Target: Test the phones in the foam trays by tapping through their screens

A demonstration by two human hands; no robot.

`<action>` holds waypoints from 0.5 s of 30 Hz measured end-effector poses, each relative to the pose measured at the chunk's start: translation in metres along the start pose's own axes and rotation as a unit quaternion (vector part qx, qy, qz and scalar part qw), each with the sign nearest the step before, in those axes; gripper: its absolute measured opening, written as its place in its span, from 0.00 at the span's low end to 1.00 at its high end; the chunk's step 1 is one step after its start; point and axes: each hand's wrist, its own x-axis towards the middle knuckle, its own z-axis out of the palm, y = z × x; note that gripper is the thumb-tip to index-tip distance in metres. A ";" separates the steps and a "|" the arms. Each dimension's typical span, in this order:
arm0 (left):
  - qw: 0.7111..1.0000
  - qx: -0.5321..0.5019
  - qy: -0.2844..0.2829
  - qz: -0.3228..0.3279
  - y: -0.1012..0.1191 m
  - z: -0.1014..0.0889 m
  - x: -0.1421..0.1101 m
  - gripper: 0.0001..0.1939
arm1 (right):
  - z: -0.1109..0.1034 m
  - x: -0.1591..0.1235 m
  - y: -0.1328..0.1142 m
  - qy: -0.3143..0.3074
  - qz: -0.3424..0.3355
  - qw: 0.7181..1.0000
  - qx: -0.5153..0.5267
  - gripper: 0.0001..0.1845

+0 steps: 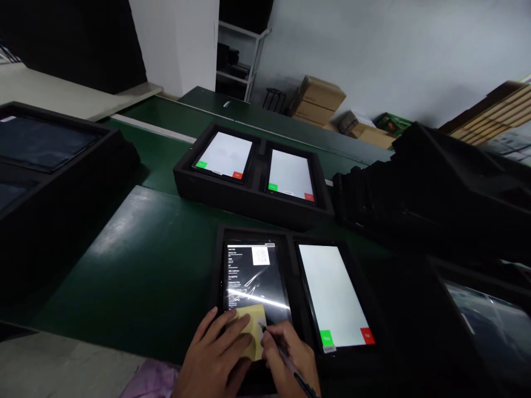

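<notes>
Left hand (215,354) flat, fingers spread, pinning a yellow sticky note (253,327) onto the lower end of the dark-screen tablet (254,279). Right hand (290,356) closed around a black pen (286,359), tip down on the note's right side. Hands just beside each other, both at the note.

That tablet sits in the left slot of the near black foam tray (292,240); screen shows white text lines and a QR code top right, with glare streaks across it. Right slot of the same tray holds a second tablet (332,293): blank white screen, green button and red button at its bottom corners.

Farther back on the green worktop (145,260), a second foam tray (249,196) with two more white-screen tablets (226,155), (290,174), same green/red buttons.

More black trays at far left (50,166) and a stack at right (435,182). Another tray with a film-covered screen at lower right edge (489,326). Cardboard boxes (319,97) against the back wall. Something pink (151,381) at the bottom edge by the left wrist, can't tell what.
</notes>
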 end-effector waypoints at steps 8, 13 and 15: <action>0.999 0.010 0.024 0.023 -0.003 -0.003 0.001 0.16 | 0.002 -0.001 0.003 0.012 -0.033 0.999 -0.022 0.19; 1.000 0.016 0.009 0.018 -0.003 -0.002 0.001 0.16 | 0.002 0.001 0.003 -0.008 -0.050 0.999 -0.020 0.19; 1.000 0.016 0.005 0.018 -0.002 -0.002 0.001 0.16 | 0.001 0.001 0.004 -0.004 -0.047 0.998 -0.029 0.18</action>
